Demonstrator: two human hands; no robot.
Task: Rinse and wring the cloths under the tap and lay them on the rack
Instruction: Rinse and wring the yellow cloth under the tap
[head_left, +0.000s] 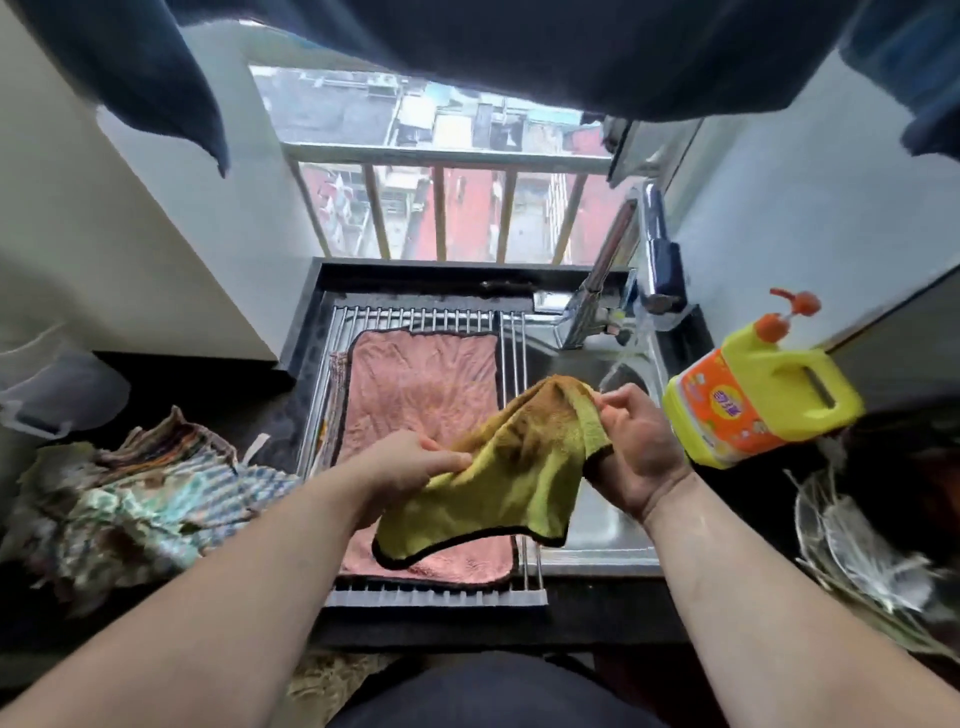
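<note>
While pink cloth (421, 395) covers the rack (415, 318), both hands (410, 462) (639, 447) grip yellow cloth (519, 467).

I see yellow-green cloth (509, 467) with dark hem, crumpled, pinched between my left hand (410, 467) and right hand (639, 452), above the rack's right edge, pink cloth (421, 384) spread flat on steel rack (415, 317), striped cloths (140, 493) heaped on desk at left

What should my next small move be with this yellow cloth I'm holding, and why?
Probably spread the yellow cloth flat and lower it onto the rack. The left hand and right hand pinch it open above the pink cloth already laid there. Whether it has been rinsed I cannot tell.
</note>
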